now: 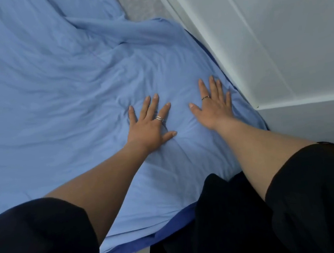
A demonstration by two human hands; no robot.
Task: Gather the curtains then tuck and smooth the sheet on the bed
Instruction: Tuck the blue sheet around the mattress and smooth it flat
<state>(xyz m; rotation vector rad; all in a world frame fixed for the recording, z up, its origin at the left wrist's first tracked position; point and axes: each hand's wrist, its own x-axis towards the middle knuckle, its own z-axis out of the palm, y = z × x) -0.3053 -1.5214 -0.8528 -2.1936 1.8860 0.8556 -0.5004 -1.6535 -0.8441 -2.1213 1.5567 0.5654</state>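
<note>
A light blue sheet (57,96) covers the bed and fills most of the head view, wrinkled and bunched toward the far right corner. A darker blue layer (171,225) shows under its near edge. My left hand (147,126) lies flat on the sheet with fingers spread, a ring on one finger. My right hand (214,101) rests palm down beside it, close to the bed's right edge, also ringed. Neither hand grips any cloth. No curtains are in view.
A white wall panel (276,44) runs along the bed's right side, tight against the mattress. A pale patterned surface (142,4) shows past the sheet at the top. My black sleeves and clothing (232,222) fill the bottom of the view.
</note>
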